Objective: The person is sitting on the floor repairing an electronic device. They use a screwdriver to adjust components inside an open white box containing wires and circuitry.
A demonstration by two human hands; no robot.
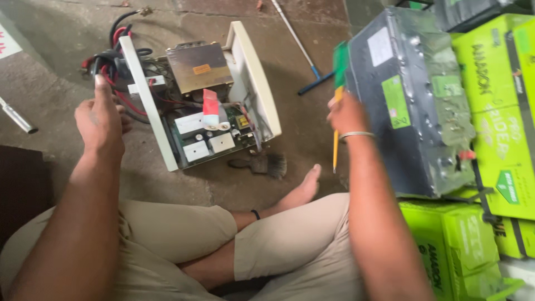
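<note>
Left hand [100,120] closed, empty, thumb up beside opened cream metal power unit [200,97], nearer arm. Right hand [346,114] grips green-handled yellow screwdriver [337,95], well right of unit; unit's long axis runs away from me.

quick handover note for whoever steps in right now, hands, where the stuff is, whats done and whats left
Left hand: raised beside the white side panel of the opened power unit; whether it touches is unclear.
Right hand: holds a green-handled screwdriver, yellow shaft pointing down, next to the grey battery.
The unit lies on the concrete floor, cover off, transformer and circuit board exposed, red and black cables at its rear. A brush lies in front of it.
Done: the case is open.
Left: unit still open, nothing reassembled.
</note>
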